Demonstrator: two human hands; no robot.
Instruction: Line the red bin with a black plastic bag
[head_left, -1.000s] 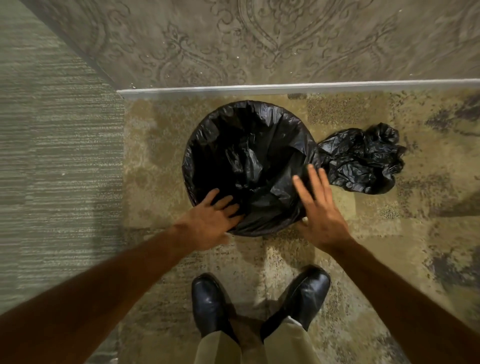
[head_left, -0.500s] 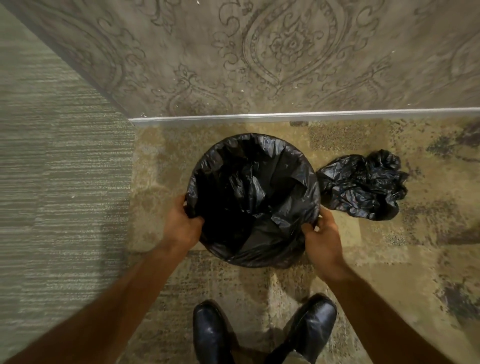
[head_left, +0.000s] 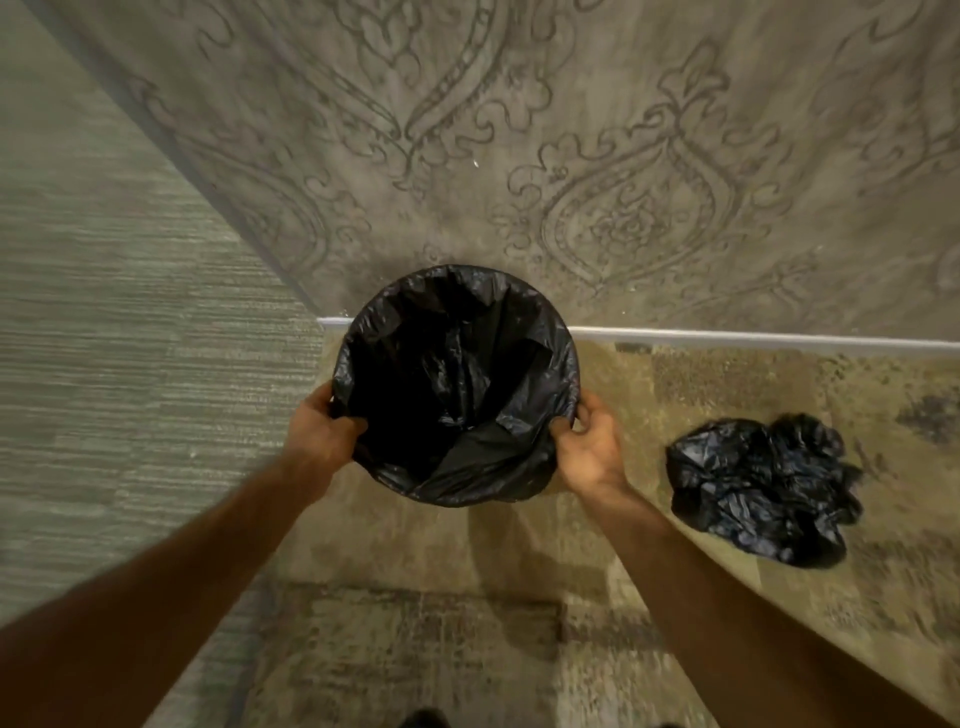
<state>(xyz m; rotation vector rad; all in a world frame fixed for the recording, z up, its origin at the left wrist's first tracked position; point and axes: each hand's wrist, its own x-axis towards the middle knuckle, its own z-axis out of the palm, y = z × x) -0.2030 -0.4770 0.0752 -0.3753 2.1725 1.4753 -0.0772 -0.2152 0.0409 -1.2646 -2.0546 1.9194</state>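
A round bin (head_left: 574, 374) is held up in front of me, above the carpet. A black plastic bag (head_left: 457, 384) lines its inside and folds over the whole rim, so none of the red shows. My left hand (head_left: 322, 428) grips the bagged rim on the left side, thumb inside. On the right side my right hand (head_left: 589, 447) grips the rim the same way. The bag's inside is dark and creased, and its bottom is hidden.
A crumpled black plastic bag (head_left: 763, 488) lies on the patterned carpet to the right. A wall with ornate grey wallpaper and a white baseboard (head_left: 753, 340) stands just behind the bin. A striped grey wall runs along the left.
Both hands moved from the near rim to the bin's sides and gripped it. The bin has risen off the carpet toward the wall, away from the crumpled bag.
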